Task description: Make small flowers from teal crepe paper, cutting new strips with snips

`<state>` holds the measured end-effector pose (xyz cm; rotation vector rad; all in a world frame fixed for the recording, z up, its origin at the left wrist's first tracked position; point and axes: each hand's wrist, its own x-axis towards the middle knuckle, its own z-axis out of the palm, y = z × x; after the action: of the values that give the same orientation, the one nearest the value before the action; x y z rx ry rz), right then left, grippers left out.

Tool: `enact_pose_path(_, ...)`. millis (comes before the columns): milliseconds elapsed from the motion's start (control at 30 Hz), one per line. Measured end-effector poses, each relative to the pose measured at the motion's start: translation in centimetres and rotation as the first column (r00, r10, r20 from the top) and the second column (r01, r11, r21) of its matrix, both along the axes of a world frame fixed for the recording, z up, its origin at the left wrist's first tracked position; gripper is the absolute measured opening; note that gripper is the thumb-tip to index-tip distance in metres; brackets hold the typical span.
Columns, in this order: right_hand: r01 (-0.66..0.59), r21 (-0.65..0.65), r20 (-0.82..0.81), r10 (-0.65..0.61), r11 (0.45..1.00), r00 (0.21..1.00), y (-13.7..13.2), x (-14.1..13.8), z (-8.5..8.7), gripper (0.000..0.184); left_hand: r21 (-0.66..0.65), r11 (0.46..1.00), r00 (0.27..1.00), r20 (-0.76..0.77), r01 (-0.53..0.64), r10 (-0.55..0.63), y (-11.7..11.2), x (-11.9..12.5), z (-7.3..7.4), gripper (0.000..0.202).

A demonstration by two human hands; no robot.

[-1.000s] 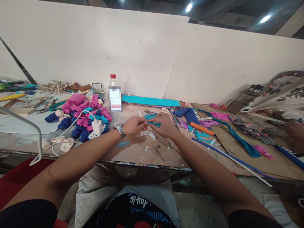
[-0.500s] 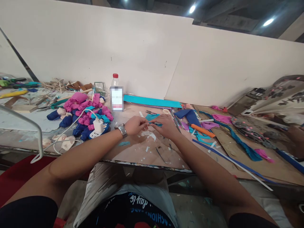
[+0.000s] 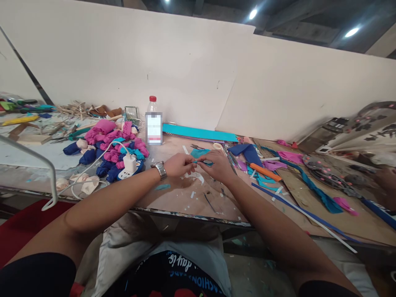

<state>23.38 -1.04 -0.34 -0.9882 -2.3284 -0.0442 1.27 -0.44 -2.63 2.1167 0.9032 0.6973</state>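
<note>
Just above the middle of the table, my left hand (image 3: 178, 166) and my right hand (image 3: 215, 163) meet fingertip to fingertip. Between them runs a small blue-teal strip (image 3: 208, 163), apparently paper or cloth; the fingers hide most of it. The fingers of both hands are pinched closed on it. A flat teal piece (image 3: 199, 153) lies on the table just behind the hands. Near it rest small pliers (image 3: 198, 147) and a roll of tape (image 3: 217, 146). Below the hands are white scraps and a thin dark strip (image 3: 212, 203).
On the left is a heap of pink and blue crumpled bundles (image 3: 108, 136) beside a power strip (image 3: 130, 171) with a white plug. A bottle (image 3: 152, 106) stands behind. An orange-handled cutter (image 3: 265, 172) and coloured strips lie right. At far right another person's hand (image 3: 385, 181) shows.
The fingertips have drawn slightly apart and the left hand's fingers have curled a little more around the strip. The whole view has shifted slightly.
</note>
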Motion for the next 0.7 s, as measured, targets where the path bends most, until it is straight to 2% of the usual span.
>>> enact_pose_path(300, -0.002, 0.059, 0.017, 0.001, 0.998, 1.000, -0.53, -0.20, 0.29, 0.008, -0.235, 0.963, 0.984, 0.147, 0.131, -0.098, -0.33, 0.45, 0.01, 0.024)
enact_pose_path(467, -0.034, 0.108, 0.024, 0.032, 0.994, 0.999, -0.67, -0.24, 0.45, 0.009, -0.323, 0.930, 0.960, 0.264, 0.176, -0.090, 0.20, 0.50, -0.10, 0.022)
enact_pose_path(700, -0.080, 0.171, 0.013, 0.079, 0.982, 0.997, -0.52, -0.19, 0.31, 0.008, -0.423, 0.880, 0.937, 0.343, 0.214, -0.063, 0.43, 0.58, -0.06, 0.023)
